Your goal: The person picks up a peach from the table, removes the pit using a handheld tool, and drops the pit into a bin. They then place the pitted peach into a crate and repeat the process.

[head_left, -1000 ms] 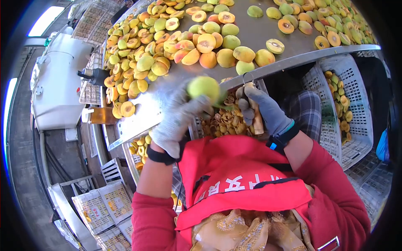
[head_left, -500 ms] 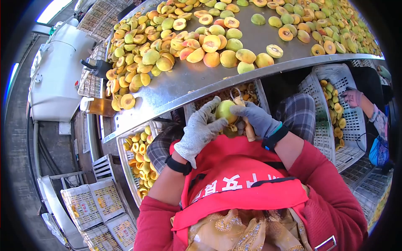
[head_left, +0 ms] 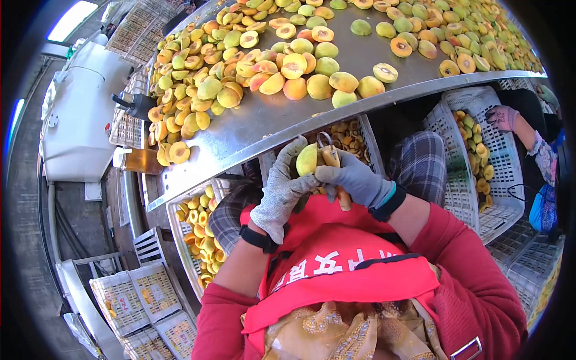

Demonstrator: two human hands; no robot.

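In a grey knit glove, my left hand is closed around a yellow-green peach half, its rounded skin side turned to the right. My right hand, gloved in grey too, grips a pitting knife with a wooden handle and a curved metal loop. The loop stands up just right of the peach half, and the handle's lower end sticks out beneath my fingers. Both hands are close together above my red apron, near the front edge of the metal table.
Many halved peaches cover parts of the table. Below its edge stands a crate with brown pits. A crate of peach halves is by my left knee, another white crate at right, beside a co-worker's pink-gloved hand.
The peach has turned in my left hand and shifted slightly left. The pitting knife now stands more upright with its loop beside the fruit. The view has shifted a little.
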